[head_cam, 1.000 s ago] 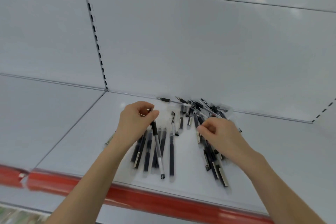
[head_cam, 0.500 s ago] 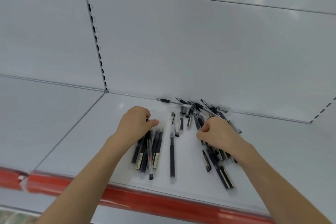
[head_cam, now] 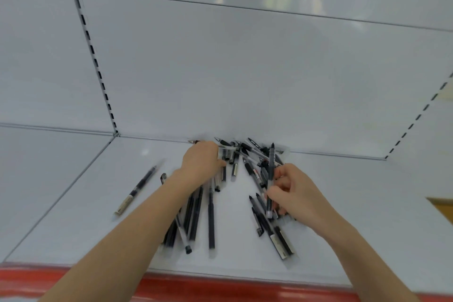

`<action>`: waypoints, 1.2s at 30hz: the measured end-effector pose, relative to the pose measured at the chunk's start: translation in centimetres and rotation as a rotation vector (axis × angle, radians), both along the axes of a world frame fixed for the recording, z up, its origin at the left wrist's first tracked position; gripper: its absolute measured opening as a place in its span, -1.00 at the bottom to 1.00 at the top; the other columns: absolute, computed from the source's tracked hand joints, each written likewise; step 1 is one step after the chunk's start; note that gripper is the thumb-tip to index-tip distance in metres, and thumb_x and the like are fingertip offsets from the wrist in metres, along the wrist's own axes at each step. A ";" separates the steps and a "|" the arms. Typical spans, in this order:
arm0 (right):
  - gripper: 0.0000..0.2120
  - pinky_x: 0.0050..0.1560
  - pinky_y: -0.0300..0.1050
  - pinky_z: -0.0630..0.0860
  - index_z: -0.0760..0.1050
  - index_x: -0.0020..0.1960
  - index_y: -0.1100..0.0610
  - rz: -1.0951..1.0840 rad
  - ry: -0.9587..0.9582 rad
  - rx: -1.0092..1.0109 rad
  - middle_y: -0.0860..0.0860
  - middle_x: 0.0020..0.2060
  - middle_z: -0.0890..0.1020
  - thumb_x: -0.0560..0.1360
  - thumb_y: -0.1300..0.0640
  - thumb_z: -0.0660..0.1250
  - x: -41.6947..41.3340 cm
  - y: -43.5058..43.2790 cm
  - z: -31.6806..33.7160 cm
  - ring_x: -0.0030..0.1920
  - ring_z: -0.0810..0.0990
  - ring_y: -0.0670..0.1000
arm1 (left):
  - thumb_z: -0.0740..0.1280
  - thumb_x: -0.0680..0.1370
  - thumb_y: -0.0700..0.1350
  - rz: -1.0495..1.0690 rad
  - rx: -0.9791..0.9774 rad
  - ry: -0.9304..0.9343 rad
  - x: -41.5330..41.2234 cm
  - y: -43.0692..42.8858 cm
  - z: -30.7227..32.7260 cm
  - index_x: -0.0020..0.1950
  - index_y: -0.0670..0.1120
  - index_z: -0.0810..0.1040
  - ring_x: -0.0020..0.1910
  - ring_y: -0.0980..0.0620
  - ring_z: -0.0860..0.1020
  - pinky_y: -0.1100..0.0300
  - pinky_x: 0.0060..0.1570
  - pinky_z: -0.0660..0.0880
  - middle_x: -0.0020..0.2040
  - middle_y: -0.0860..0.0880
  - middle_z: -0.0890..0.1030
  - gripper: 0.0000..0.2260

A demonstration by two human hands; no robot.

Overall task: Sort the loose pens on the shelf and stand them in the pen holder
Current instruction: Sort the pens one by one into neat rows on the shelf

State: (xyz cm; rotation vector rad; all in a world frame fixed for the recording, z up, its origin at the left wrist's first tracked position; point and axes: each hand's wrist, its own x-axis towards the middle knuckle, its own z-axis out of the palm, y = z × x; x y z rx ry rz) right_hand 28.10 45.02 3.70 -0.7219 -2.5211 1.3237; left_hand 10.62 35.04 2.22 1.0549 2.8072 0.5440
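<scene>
Lying on the white metal shelf (head_cam: pixel 343 203), the heap of slim black plastic pens (head_cam: pixel 252 154) looks light, stiff and roll-prone, best pinched mid-barrel, as the right hand (head_cam: pixel 291 191) pinches one black pen (head_cam: pixel 270 174); whether the left hand (head_cam: pixel 201 164) holds anything, I cannot tell.

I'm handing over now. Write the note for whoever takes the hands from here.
Left hand: on the tangled heap of black pens at the back wall; grip hidden.
Right hand: pinches one slim black pen.
On the white metal shelf: row of black pens under the left forearm, cluster by the right hand, stray pen far left.
Done: partial grouping. Left: no pen holder in view; find it, stand all pens.
</scene>
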 end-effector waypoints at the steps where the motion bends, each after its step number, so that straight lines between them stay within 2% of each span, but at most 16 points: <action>1: -0.84 -0.28 -0.03 0.48 0.35 -0.10 0.02 -0.008 0.000 0.001 0.15 -0.29 0.59 0.44 0.24 0.28 0.2 0.1 -0.1 -0.34 0.50 0.00 | 0.30 0.52 -0.02 0.003 -0.004 -0.011 -0.1 0.3 0.0 -0.23 -0.17 0.41 -0.20 -0.07 0.46 0.09 -0.12 0.44 -0.18 -0.11 0.50 -0.75; 4: -0.84 -0.32 -0.09 0.42 0.35 -0.10 0.00 -0.039 0.002 0.016 0.23 -0.18 0.63 0.43 0.21 0.28 0.4 0.4 -0.5 -0.33 0.48 -0.01 | 0.31 0.52 -0.02 0.002 -0.028 -0.021 -0.5 0.7 -0.2 -0.29 -0.14 0.34 -0.19 -0.06 0.45 0.10 -0.13 0.42 -0.16 -0.10 0.49 -0.72; 7: -0.84 -0.35 -0.11 0.38 0.36 -0.10 0.02 -0.038 0.020 0.005 0.29 -0.17 0.61 0.42 0.23 0.27 0.4 0.3 -0.7 -0.33 0.47 0.01 | 0.33 0.51 -0.06 -0.009 -0.023 -0.034 -0.4 0.7 -0.1 -0.27 -0.13 0.37 -0.18 -0.07 0.47 0.11 -0.13 0.44 -0.14 -0.12 0.53 -0.76; 10: -0.83 -0.36 -0.14 0.38 0.35 -0.12 0.01 -0.018 0.016 0.012 0.29 -0.17 0.60 0.42 0.24 0.28 0.1 0.3 -0.8 -0.34 0.45 0.00 | 0.31 0.51 -0.15 -0.024 -0.023 -0.049 -0.1 0.7 0.0 -0.06 -0.16 0.46 -0.05 -0.09 0.51 0.11 -0.04 0.44 -0.04 -0.13 0.53 -0.91; 13: -0.84 -0.35 -0.16 0.39 0.35 -0.11 0.01 0.003 0.009 0.028 0.27 -0.16 0.60 0.42 0.23 0.29 -0.1 0.1 -0.7 -0.34 0.43 -0.01 | 0.28 0.50 -0.21 -0.045 0.018 -0.090 0.4 0.3 0.1 0.05 -0.12 0.44 -0.02 -0.06 0.49 0.15 -0.01 0.41 0.01 -0.11 0.51 -0.86; 15: -0.85 -0.35 -0.19 0.38 0.35 -0.12 0.03 0.015 0.032 0.027 0.25 -0.22 0.60 0.43 0.24 0.28 0.0 0.0 -0.6 -0.37 0.43 -0.05 | 0.26 0.50 -0.23 -0.047 0.158 -0.179 0.7 -0.3 0.2 0.17 -0.11 0.48 -0.03 -0.05 0.52 0.17 0.00 0.43 0.01 -0.10 0.56 -0.76; 16: -0.85 -0.37 -0.23 0.37 0.35 -0.14 0.04 0.019 0.053 0.028 0.23 -0.29 0.58 0.44 0.26 0.26 0.1 -0.1 -0.5 -0.42 0.41 -0.08 | 0.26 0.50 -0.24 -0.052 0.271 -0.241 0.9 -0.7 0.4 0.19 -0.09 0.50 -0.10 -0.03 0.53 0.18 -0.04 0.44 -0.05 -0.09 0.58 -0.73; 18: -0.87 -0.42 -0.29 0.32 0.36 -0.18 0.09 0.014 0.130 0.019 0.13 -0.42 0.50 0.46 0.29 0.24 0.3 -0.4 -0.1 -0.50 0.35 -0.11 | 0.29 0.49 -0.26 -0.067 0.539 -0.413 1.5 -1.6 1.0 0.10 -0.03 0.55 -0.24 0.01 0.49 0.22 -0.18 0.45 -0.22 -0.03 0.56 -0.76; 20: -0.89 -0.47 -0.30 0.25 0.40 -0.20 0.15 -0.007 0.236 -0.010 0.09 -0.47 0.38 0.49 0.28 0.24 0.6 -0.9 0.4 -0.50 0.28 -0.07 | 0.32 0.49 -0.29 -0.056 0.794 -0.641 2.3 -2.5 1.8 -0.03 0.01 0.59 -0.30 0.05 0.48 0.28 -0.23 0.48 -0.30 -0.01 0.53 -0.79; 23: -0.86 -0.51 -0.31 0.17 0.44 -0.24 0.16 0.002 0.342 -0.045 0.06 -0.51 0.31 0.50 0.20 0.27 1.1 -1.9 1.3 -0.49 0.22 -0.04 | 0.33 0.48 -0.31 -0.027 1.072 -0.974 3.3 -3.7 3.0 -0.04 -0.06 0.60 -0.31 0.06 0.51 0.31 -0.28 0.54 -0.31 -0.05 0.54 -0.82; 25: -0.84 -0.51 -0.31 0.18 0.45 -0.26 0.13 0.030 0.379 -0.047 0.05 -0.53 0.31 0.50 0.16 0.28 1.4 -2.6 1.9 -0.49 0.24 -0.03 | 0.31 0.48 -0.30 -0.029 1.153 -1.057 3.8 -4.4 3.5 -0.02 -0.07 0.60 -0.29 0.04 0.50 0.32 -0.32 0.52 -0.25 -0.09 0.55 -0.82; 30: -0.83 -0.50 -0.29 0.22 0.49 -0.28 0.05 0.071 0.425 -0.037 0.05 -0.55 0.31 0.49 0.15 0.29 1.5 -3.3 3.1 -0.50 0.26 -0.02 | 0.26 0.52 -0.23 -0.114 1.126 -0.982 5.0 -5.8 4.1 -0.04 0.02 0.64 -0.26 0.12 0.53 0.28 -0.21 0.52 -0.27 0.01 0.58 -0.79; 33: -0.87 -0.50 -0.31 0.21 0.50 -0.25 0.05 0.092 0.430 0.007 -0.02 -0.58 0.28 0.48 0.14 0.31 1.5 -3.4 3.4 -0.52 0.22 -0.05 | 0.27 0.50 -0.22 -0.170 1.124 -0.936 5.6 -6.3 4.3 0.01 -0.02 0.63 -0.25 0.12 0.49 0.32 -0.22 0.51 -0.27 -0.02 0.50 -0.80; 36: -0.84 -0.49 -0.35 0.17 0.49 -0.29 0.06 0.107 0.421 0.057 -0.06 -0.60 0.24 0.47 0.14 0.33 1.5 -3.5 3.4 -0.53 0.18 -0.09 | 0.31 0.42 -0.20 -0.178 1.150 -0.931 5.8 -6.6 4.5 -0.01 -0.07 0.59 -0.22 0.07 0.49 0.34 -0.26 0.49 -0.28 -0.04 0.52 -0.82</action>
